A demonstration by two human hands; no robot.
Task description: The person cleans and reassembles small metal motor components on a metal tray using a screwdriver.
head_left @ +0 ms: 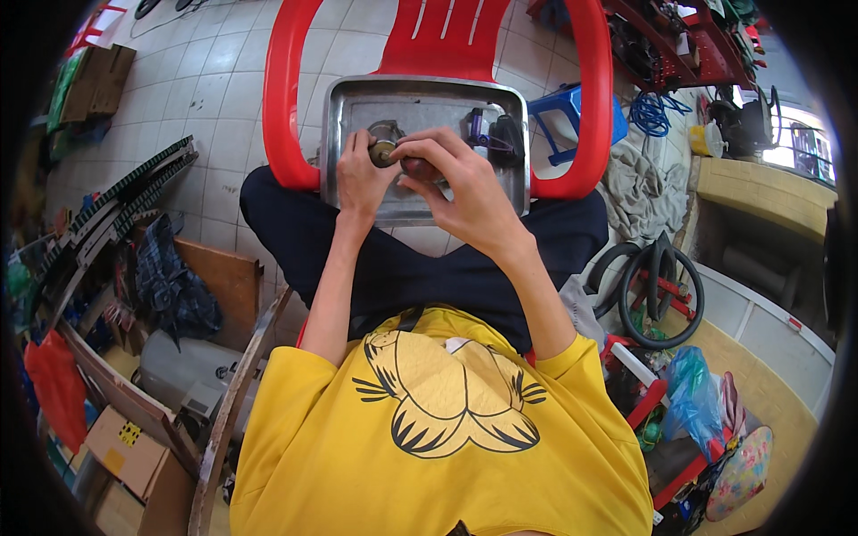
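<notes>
Over a shallow metal tray [429, 85] on a red plastic chair [438, 49], my two hands meet. My left hand [360, 174] is closed around a round, brass-coloured metal part [382, 154]. Just beyond it shows a grey metal piece [386, 129], partly covered by my fingers. My right hand [469, 192] has its fingers curled round a dark reddish object [422, 168], mostly hidden, whose kind I cannot make out. It is close against the brass-coloured part. At the tray's right side lie a purple and black part [480, 128] and a black block-like part [507, 141].
The red chair's arms rise on both sides of the tray. A blue stool [576, 121] stands right of the chair, with a coiled blue hose [657, 114] beyond. Black tubes [661, 295] lie at the right. Wooden boards [228, 420] and a cardboard box [125, 451] crowd the left.
</notes>
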